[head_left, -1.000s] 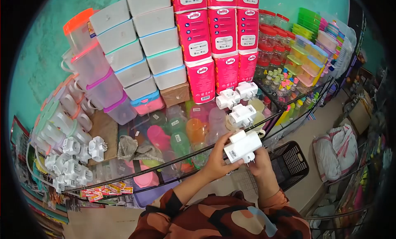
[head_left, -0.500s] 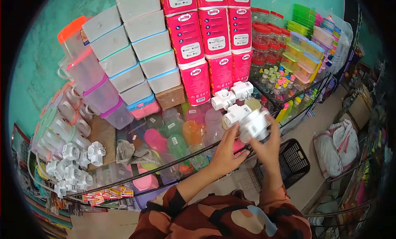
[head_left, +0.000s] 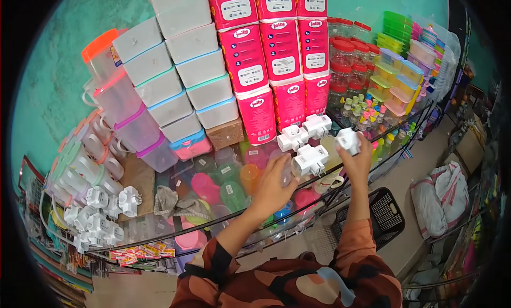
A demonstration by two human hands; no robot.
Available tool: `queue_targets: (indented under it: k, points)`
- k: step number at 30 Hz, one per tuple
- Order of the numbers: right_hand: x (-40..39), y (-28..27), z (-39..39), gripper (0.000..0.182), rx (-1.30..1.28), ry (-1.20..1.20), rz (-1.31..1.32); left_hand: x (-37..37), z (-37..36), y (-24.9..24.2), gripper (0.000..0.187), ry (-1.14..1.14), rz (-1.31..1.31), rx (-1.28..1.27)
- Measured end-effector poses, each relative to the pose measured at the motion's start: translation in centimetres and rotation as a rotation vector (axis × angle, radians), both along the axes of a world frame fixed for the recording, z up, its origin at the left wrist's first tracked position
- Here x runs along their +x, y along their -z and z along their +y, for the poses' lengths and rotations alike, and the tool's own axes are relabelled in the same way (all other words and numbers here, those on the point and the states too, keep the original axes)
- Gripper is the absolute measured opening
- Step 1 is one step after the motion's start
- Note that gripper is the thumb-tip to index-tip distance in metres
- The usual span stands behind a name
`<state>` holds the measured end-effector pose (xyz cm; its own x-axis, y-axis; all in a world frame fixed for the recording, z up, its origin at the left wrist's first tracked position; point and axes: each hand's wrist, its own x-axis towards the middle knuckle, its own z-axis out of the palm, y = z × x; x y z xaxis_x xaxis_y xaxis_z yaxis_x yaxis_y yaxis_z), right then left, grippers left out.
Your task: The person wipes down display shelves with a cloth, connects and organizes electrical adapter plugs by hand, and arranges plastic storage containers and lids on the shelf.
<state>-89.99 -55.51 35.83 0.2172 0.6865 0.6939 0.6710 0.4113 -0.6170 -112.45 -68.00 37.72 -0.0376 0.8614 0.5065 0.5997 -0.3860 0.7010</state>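
My right hand (head_left: 357, 164) grips a white plug adapter (head_left: 347, 141) above the right end of the glass shelf. Close to the left of it, another white plug adapter (head_left: 311, 160) rests on the shelf with its pins toward me. My left hand (head_left: 274, 186) is beside that one, thumb and fingers apart, with nothing visible in its grasp. Two more white adapters, one with its round socket showing (head_left: 293, 138) and one behind it (head_left: 318, 126), sit against the pink tissue packs. A heap of similar adapters (head_left: 93, 223) lies at the far left of the shelf.
Pink tissue packs (head_left: 242, 58) and stacked white containers (head_left: 199, 68) rise at the back. Pitchers (head_left: 128, 100) stand on the left, red-lidded jars (head_left: 340, 68) on the right. A dark shelf rail (head_left: 213, 217) runs before me; a black basket (head_left: 388, 212) is below.
My right hand has moved to the right with its adapter, away from my left hand. The left hand has shifted slightly left. The view has tilted a little, so the shelf appears lower.
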Motion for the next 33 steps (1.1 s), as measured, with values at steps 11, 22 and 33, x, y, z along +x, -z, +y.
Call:
queue_targets:
  k: [11,22,33]
  points:
    - [-0.8,-1.4,-8.9,0.063,-0.776,-1.109,1.408,5.3,-0.2,-0.5,0.08,0.244,-0.14,0.146]
    - [1.2,-2.8,-9.8,0.07,-0.109,-0.792,0.1,8.6,-0.1,-0.6,0.084,0.135,-0.26,-0.111]
    - [1.7,-2.3,-2.6,0.053,-0.02,-0.396,0.186,7.5,0.2,-0.9,0.092,0.141,-0.245,-0.034]
